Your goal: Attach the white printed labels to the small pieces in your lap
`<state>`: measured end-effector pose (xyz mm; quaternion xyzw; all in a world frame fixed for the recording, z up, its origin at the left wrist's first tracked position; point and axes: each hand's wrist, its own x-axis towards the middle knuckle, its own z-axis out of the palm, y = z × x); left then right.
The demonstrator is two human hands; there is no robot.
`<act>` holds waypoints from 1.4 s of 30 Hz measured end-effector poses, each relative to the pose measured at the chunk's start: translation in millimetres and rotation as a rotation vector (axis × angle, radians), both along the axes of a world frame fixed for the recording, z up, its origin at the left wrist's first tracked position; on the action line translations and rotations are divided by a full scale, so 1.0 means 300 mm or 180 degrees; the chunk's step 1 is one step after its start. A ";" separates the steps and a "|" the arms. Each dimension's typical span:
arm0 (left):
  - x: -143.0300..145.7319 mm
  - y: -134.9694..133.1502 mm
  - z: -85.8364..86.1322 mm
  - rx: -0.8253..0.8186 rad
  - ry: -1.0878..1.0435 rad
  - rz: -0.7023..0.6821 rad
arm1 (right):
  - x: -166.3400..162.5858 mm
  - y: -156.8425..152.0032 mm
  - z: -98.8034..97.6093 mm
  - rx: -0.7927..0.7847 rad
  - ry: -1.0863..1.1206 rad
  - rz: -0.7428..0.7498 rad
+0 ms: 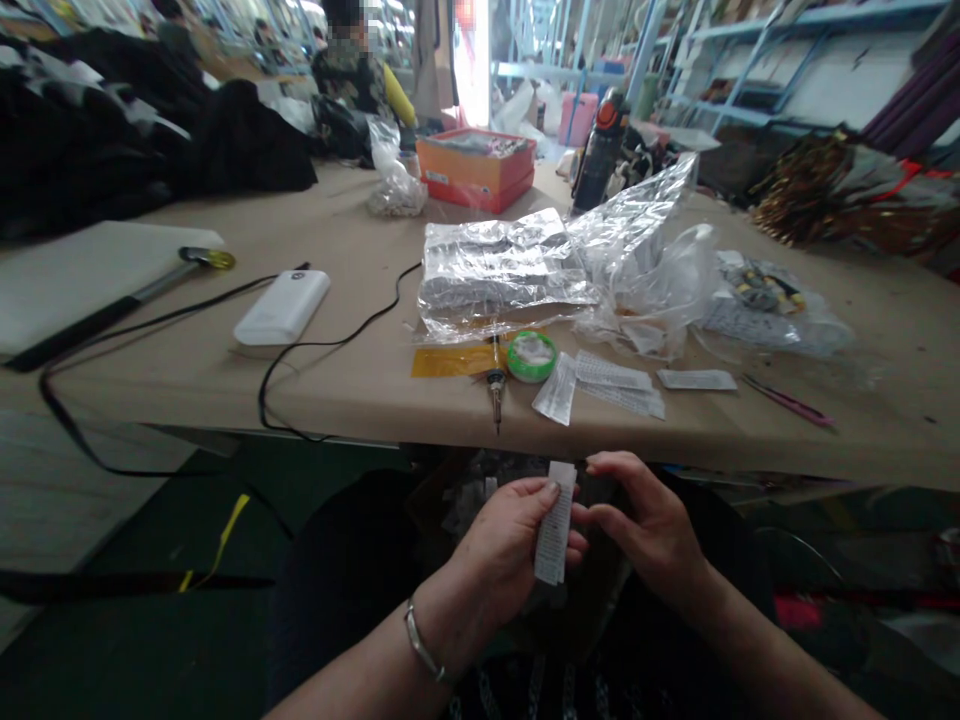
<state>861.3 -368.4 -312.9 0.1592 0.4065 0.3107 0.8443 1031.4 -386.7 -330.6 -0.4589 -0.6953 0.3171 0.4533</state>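
Note:
My left hand point(510, 540) is closed on a small stack of white printed labels point(553, 535), its thumb pressed on their upper part. Just to the right is my right hand point(645, 520), its thumb and index finger apart, with nothing visible between them. It is close to the labels' edge; whether a fingertip touches them I cannot tell. On the table edge above lie more printed label strips point(615, 382) and a single label point(697, 379). A green round tin point(532, 356) stands beside a pen-like tool with a metal tip point(496, 385).
Pink-handled tweezers point(791, 402) lie to the right. Crumpled clear plastic bags point(510, 260) cover the middle of the table point(360, 390). A white power bank point(283, 308) and black cable lie at left. Farther back are an orange box point(477, 170), a bottle point(598, 150) and a person point(360, 80).

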 end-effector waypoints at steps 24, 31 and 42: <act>-0.009 -0.041 -0.008 0.0155 -0.0099 -0.0532 | -0.012 0.069 -0.010 -0.2079 0.1140 0.1202; -0.024 -0.027 0.006 0.0181 0.0038 -0.0320 | -0.033 0.039 0.042 -0.0093 -0.1154 0.0326; -0.035 -0.030 -0.029 0.0225 0.0056 -0.0141 | -0.070 0.027 0.023 -0.0142 -0.1177 0.0300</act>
